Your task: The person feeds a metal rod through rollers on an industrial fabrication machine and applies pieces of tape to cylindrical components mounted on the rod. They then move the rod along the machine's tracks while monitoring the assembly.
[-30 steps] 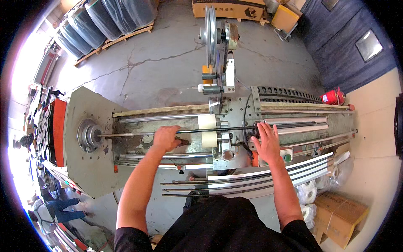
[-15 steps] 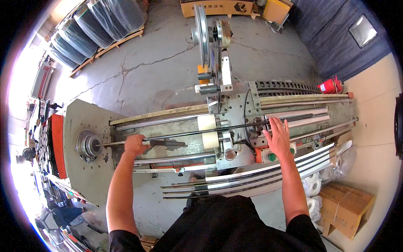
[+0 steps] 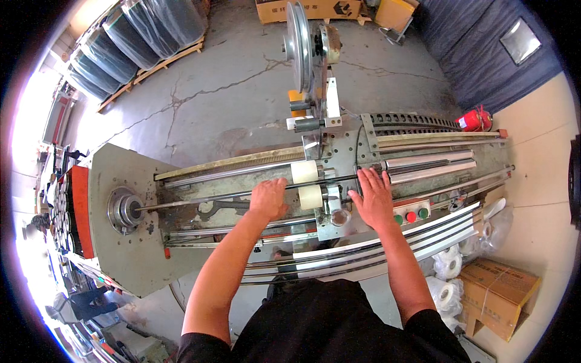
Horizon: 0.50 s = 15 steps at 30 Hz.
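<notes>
A long dark rod (image 3: 200, 201) runs across the machine from the round metal chuck (image 3: 126, 210) on the left. My left hand (image 3: 268, 198) is closed around it, just left of two cream rollers (image 3: 304, 172). The rod passes between these rollers. My right hand (image 3: 374, 198) is open with the thumb apart, its fingertips touching the rod over the right side of the grey carriage (image 3: 348, 154). Beyond that hand, the rod's right part lies near two shiny metal cylinders (image 3: 430, 158).
Several dark rods lie on a white tray (image 3: 448, 235) at the machine's near side. A control box with green and red buttons (image 3: 411, 216) stands right of my hand. A wrench-shaped tool (image 3: 227, 206) rests on the bed. A metal wheel (image 3: 299, 48) rises behind.
My left hand has moved right along the rod, from near the chuck to beside the rollers. My right hand has shifted left. The carriage has moved slightly right.
</notes>
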### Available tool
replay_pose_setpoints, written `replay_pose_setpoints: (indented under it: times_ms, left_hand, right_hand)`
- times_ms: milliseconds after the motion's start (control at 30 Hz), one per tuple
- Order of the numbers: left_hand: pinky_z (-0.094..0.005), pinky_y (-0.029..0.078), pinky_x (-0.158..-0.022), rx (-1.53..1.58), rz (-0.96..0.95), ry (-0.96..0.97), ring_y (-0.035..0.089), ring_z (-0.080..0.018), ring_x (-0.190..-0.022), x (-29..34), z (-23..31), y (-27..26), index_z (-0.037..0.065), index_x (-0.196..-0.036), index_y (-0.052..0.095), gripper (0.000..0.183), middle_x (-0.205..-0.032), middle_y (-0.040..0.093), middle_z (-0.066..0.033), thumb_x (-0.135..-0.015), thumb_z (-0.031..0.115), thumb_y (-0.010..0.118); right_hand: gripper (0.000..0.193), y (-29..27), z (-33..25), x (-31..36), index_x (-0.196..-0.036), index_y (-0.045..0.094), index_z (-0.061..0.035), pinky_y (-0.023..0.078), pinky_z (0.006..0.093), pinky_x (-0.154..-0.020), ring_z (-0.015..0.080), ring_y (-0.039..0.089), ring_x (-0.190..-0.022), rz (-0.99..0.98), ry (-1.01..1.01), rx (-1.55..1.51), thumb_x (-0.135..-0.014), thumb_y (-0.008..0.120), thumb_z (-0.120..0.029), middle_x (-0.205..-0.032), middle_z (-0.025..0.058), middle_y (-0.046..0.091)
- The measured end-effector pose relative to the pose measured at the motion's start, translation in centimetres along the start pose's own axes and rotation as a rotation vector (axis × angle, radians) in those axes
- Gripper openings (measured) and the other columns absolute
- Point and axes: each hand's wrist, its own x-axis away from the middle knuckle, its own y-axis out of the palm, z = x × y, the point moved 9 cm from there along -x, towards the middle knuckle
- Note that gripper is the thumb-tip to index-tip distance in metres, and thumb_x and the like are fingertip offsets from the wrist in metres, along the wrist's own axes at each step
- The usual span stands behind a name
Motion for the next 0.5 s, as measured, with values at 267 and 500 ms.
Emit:
replay_pose_setpoints:
  times_ms: [267,500]
  left_hand:
    - [-0.0531,0.058,-0.098,0.096,-0.014,-0.089,0.072,-0.0398,-0.117,1.9,-4.8,0.2,0.015,-0.133,0.064,0.058,-0.122,0.077,-0.0141,-0.084,0.033,0.090]
    - [-0.0528,0.056,-0.097,0.087,0.080,-0.197,0.072,-0.0395,-0.110,9.4,-20.3,0.3,0.015,-0.120,0.076,0.042,-0.112,0.079,-0.0152,-0.084,0.031,0.089]
  right_hand:
    - [0.066,1.4,-5.7,-0.8,-0.152,0.055,0.0042,0.020,0.0559,-0.134,0.0343,0.047,-0.153,-0.017,-0.008,-0.026,-0.108,0.062,-0.044,-0.157,0.0208,0.057]
    - [0.070,2.1,-6.1,0.0,-0.156,0.051,0.0050,0.016,0.0624,-0.134,0.0380,0.044,-0.156,0.068,0.065,0.021,-0.109,0.060,-0.046,-0.162,0.0235,0.052]
